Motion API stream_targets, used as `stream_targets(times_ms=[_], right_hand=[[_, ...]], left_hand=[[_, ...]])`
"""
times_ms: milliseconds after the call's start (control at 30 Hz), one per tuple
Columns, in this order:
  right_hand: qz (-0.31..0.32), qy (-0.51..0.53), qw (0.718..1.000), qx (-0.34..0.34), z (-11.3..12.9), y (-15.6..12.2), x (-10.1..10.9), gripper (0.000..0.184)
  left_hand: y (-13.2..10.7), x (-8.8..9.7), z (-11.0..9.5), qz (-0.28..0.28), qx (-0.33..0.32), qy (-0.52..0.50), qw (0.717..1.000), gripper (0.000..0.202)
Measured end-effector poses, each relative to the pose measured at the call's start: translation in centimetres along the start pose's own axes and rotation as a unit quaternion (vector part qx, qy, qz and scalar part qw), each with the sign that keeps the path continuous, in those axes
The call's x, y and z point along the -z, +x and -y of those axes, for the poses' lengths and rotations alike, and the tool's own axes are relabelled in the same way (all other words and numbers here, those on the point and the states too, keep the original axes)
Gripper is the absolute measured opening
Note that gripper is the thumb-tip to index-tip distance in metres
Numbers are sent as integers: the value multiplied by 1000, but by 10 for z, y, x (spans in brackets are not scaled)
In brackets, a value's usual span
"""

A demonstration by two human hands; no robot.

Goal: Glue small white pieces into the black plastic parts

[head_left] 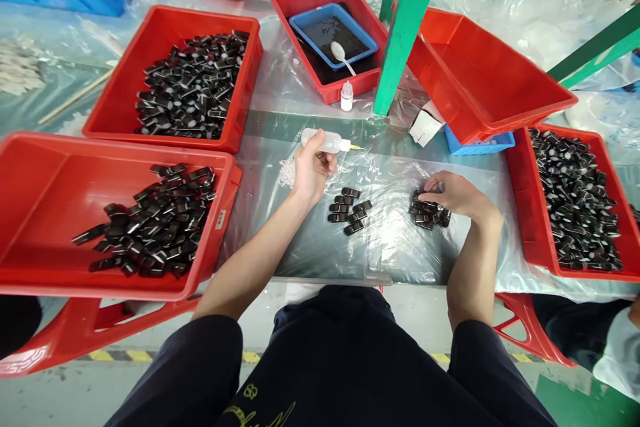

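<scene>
My left hand [314, 170] is wrapped round a clear squeeze bottle [325, 141], held on its side with its yellow needle tip pointing right. Below the tip, several small glossy black parts [354, 209] lie in loose rows on the plastic-covered table. To the right, my right hand [457, 195] reaches down with bent fingers onto a tight cluster of the same black parts [429, 217]. Its thumb and fingertips close on a part at the cluster's upper left, and the hand partly hides the pieces beneath.
Red bins of black parts stand left [225, 213], upper left [253, 73] and right [530, 213]. A tilted red bin [493, 77] sits beside a green post [400, 40]. Behind are a small white bottle [347, 96], a blue tray [370, 47] with a white spoon [338, 51], and a small carton [425, 127].
</scene>
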State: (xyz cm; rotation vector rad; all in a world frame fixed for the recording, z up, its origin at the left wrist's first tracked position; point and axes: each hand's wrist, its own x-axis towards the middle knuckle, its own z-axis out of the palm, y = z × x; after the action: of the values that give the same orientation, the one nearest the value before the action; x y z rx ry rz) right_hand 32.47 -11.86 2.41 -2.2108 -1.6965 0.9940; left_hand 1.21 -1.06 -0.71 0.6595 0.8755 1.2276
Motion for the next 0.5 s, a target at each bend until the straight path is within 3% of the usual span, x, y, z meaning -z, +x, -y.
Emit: stream_targets(times_ms=[367, 500], right_hand=[[27, 26, 999, 29, -1, 1, -1, 19], [-31, 19, 995, 90, 0, 4, -2, 26]], left_hand=[[-2, -3, -4, -5, 3, 16, 1000, 48], [-2, -2, -4, 2, 0, 15, 1000, 48]])
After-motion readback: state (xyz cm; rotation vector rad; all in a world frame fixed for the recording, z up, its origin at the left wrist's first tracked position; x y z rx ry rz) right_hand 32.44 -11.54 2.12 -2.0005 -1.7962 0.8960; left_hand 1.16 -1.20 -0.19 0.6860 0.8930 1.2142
